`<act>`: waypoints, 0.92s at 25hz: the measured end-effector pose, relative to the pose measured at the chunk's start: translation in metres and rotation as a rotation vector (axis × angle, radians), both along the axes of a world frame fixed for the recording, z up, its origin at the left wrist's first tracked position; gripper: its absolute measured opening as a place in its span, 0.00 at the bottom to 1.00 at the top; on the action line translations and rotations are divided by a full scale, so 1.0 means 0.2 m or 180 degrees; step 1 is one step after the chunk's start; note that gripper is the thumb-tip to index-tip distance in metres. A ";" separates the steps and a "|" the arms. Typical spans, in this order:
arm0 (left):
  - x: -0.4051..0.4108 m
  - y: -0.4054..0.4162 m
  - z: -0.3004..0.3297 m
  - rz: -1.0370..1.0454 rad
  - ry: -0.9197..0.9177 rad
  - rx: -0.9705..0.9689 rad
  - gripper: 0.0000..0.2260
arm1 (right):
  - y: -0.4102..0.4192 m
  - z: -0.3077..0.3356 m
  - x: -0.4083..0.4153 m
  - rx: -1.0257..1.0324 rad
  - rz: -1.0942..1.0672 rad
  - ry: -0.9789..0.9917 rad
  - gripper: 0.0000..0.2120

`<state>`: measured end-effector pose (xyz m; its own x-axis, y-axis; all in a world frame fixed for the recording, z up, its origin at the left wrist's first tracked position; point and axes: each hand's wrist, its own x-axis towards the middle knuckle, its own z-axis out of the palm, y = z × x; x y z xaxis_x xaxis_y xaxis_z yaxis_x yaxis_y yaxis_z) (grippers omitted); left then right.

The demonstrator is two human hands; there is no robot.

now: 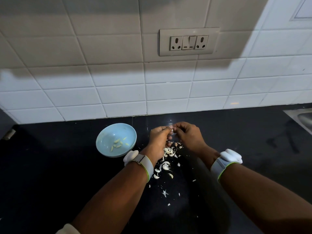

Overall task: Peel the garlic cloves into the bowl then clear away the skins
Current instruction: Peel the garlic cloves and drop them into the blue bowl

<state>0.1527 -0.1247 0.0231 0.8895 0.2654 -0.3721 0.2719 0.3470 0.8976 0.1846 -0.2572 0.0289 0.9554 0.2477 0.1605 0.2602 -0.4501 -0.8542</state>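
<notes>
Leftmost, near the bench's (50,166) back edge, the bowl (116,140) holds peeled cloves (118,143), then the left hand (159,139) and right hand (187,135) together pinch one clove (172,130) above the skins (166,163) scattered toward the front.

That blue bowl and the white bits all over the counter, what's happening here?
A person is peeling garlic. Both hands, left hand and right hand, meet over the dark counter, pinching a small garlic clove between the fingertips. The blue bowl to their left holds a few peeled cloves. Papery skins lie scattered under and between the wrists, not yet cleared away.
</notes>
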 end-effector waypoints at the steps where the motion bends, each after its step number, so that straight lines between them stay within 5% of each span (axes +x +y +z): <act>1: 0.00 0.00 0.00 0.0014 0.0038 -0.0061 0.05 | 0.00 0.00 0.00 -0.0054 0.0002 -0.0066 0.07; 10: 0.01 0.01 0.01 0.0094 0.0011 -0.0090 0.04 | 0.00 0.00 0.00 0.0025 0.0090 -0.0177 0.07; 23: 0.01 -0.02 0.01 -0.0140 0.0230 0.0303 0.12 | 0.01 0.00 0.04 0.2480 -0.0044 0.1974 0.05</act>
